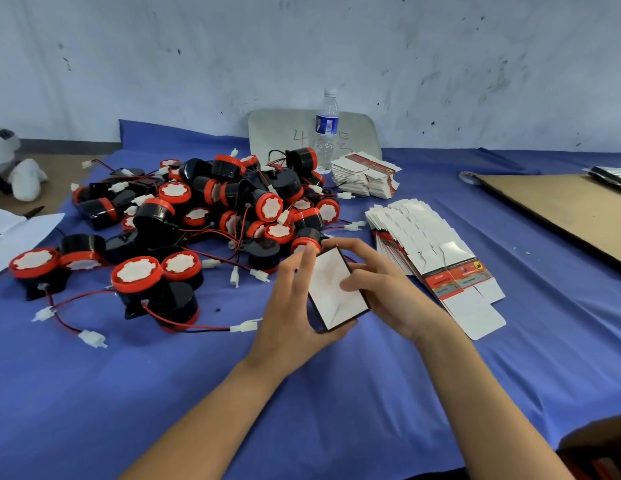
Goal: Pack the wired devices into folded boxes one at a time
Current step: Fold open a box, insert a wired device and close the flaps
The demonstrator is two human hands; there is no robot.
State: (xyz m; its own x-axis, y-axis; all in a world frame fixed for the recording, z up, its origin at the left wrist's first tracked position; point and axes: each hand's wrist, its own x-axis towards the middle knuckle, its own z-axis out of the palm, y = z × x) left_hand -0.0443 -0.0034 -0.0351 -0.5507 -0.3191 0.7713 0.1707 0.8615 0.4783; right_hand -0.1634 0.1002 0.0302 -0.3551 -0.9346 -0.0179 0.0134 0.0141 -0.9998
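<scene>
White-faced, a folded box [331,299] is being held over the middle of the desk [129,393]; the left hand [288,317] and right hand [388,292] are both clamping its sides, just right of the piled wired devices [215,209].

Scuffed white wall [337,46], blue-covered table [129,393]

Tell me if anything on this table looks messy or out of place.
The flat box blanks beside the right hand lie fanned askew, not squarely stacked, and the wired devices sit in a tangled heap.
</scene>
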